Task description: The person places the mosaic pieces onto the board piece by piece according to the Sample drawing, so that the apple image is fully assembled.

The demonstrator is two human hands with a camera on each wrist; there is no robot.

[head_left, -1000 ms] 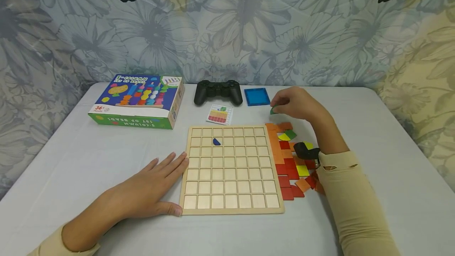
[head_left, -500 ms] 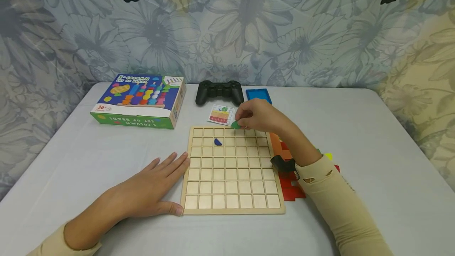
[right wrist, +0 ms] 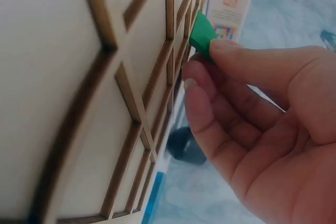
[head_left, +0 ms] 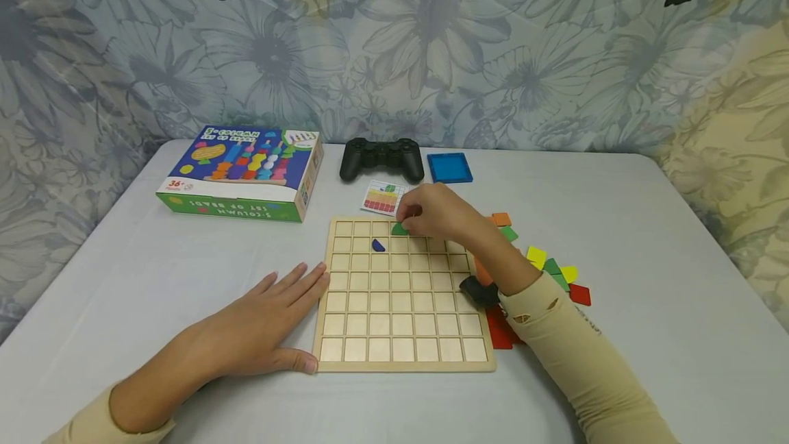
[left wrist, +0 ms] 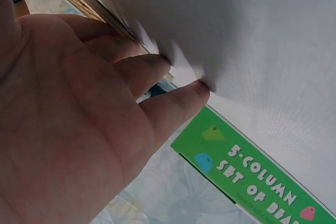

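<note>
A wooden grid board [head_left: 403, 365] lies flat on the white table. My right hand [head_left: 439, 212] is over its far edge and pinches a green tile [right wrist: 202, 34] between thumb and fingers. In the head view the green tile shows at the top row of cells, partly hidden by the fingers. A small dark blue tile [head_left: 378, 245] with a curved edge sits in a second-row cell. My left hand [head_left: 259, 331] rests on the table with straight fingers, its fingertips and thumb touching the board's left edge.
Behind the board are a pattern card [head_left: 382, 198], a black game controller [head_left: 381, 159] and a blue tray [head_left: 450, 168]. A toy box [head_left: 240, 173] stands back left. Loose red, orange, yellow [head_left: 536, 256] and green tiles lie right of the board, partly under the right arm.
My right hand has carried the green tile from near the blue tray leftward and down to the board's top row. The left hand has stayed at the board's edge.
</note>
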